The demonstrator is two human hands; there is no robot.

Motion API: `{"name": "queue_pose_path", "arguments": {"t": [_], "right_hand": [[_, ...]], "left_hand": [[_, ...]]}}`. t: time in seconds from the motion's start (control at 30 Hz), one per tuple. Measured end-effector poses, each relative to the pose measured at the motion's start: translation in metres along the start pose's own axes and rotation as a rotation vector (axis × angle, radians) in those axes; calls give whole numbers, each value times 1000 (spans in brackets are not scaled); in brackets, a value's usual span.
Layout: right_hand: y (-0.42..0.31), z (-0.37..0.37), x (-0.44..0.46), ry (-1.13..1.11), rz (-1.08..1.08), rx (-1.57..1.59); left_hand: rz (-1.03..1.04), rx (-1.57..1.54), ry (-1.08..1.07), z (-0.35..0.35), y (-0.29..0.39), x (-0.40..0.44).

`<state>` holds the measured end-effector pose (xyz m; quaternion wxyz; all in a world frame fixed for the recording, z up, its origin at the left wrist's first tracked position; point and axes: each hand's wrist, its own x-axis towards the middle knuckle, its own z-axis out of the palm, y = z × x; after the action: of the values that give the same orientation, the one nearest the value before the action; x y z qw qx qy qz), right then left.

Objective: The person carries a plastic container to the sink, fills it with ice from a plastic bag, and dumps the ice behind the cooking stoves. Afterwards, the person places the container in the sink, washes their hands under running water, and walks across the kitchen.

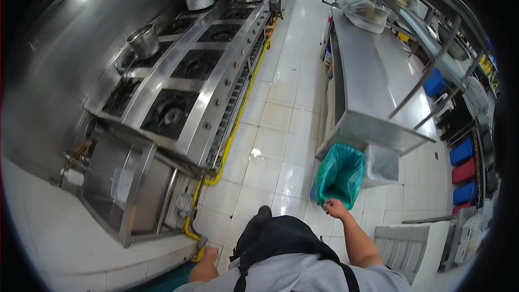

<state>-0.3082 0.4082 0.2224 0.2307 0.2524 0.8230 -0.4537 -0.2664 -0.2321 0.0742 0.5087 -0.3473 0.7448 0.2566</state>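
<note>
My right hand (336,209) is at the near rim of a bin lined with a green plastic bag (341,169). Its fingers are curled together, and a small dark spot shows at their tips; I cannot make out what they hold. Right beside the green-lined bin stands a translucent plastic bin (381,165). Low on the left, my left hand (211,254) hangs near my side, close to the yellow gas pipe (231,139). Its fingers are too small and unclear to read.
A long steel stove (186,92) with a pot (143,41) runs along the left, beside a steel sink (121,184). On the right is a steel counter (373,76). A white tiled aisle (275,113) lies between, with a white plastic chair (403,246) at lower right.
</note>
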Motion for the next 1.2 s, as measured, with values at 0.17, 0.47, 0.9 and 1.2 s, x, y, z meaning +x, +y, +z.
{"name": "queue_pose_path", "arguments": {"t": [0.17,0.47,0.9,1.2], "right_hand": [[-49,-57,62,72,87,200],[-151,-186,278,38,18,269],[-309,-366,669,-47,-90,248],[-298,-467,782,307,468,813]], "left_hand": [[749,467,476,-88,352,19],[1032,-23,352,-138,742,-77],[280,425,-36,-187,829,69],[961,505,437,-315,1345,142]]}}
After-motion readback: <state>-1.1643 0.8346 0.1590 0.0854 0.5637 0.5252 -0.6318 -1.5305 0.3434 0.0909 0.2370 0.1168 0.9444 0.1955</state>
